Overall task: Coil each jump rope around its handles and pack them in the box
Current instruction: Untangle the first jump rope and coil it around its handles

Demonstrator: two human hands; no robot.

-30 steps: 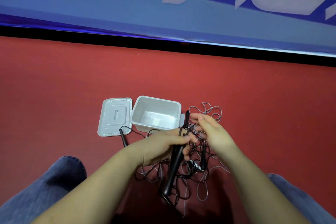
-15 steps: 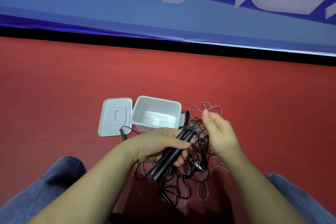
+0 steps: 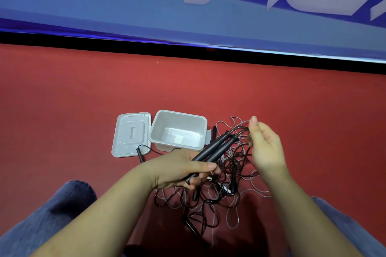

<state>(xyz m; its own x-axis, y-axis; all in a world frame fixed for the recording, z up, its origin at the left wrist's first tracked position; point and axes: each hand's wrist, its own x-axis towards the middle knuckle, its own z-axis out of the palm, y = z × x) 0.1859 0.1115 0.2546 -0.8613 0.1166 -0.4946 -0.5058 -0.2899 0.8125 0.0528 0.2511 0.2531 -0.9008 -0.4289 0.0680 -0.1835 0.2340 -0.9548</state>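
Red floor (image 3: 83,100), person seated, both knees in blue jeans (image 3: 52,215) at the lower corners. Blue banner (image 3: 188,16) runs across 12 o'clock with large pale characters, cropped and not readable.

Around the work: a tangle of thin dark cords (image 3: 211,192) lies on the floor at 6 o'clock from the box, spreading under and between both forearms, which hide part of it. Loops also reach up at 3 o'clock of the box, behind the right hand.

Count: one grey box (image 3: 158,131), open and upright, nothing seen inside but a pale patch on its bottom. One grey lid (image 3: 129,133), flat, just beside the box at its 9 o'clock. Two black handles (image 3: 217,148) held side by side, tips pointing toward 1 o'clock. At least three more handles loose: one (image 3: 140,155) at the lid's lower edge, one (image 3: 233,182) in the tangle, one (image 3: 191,226) at 6 o'clock. Number of ropes cannot be told.

Left hand (image 3: 179,171): clenched round the pair of handles. Right hand (image 3: 265,146): thumb and fingers pinching a cord loop just past the handle tips.

No brand or label seen on the box or lid.
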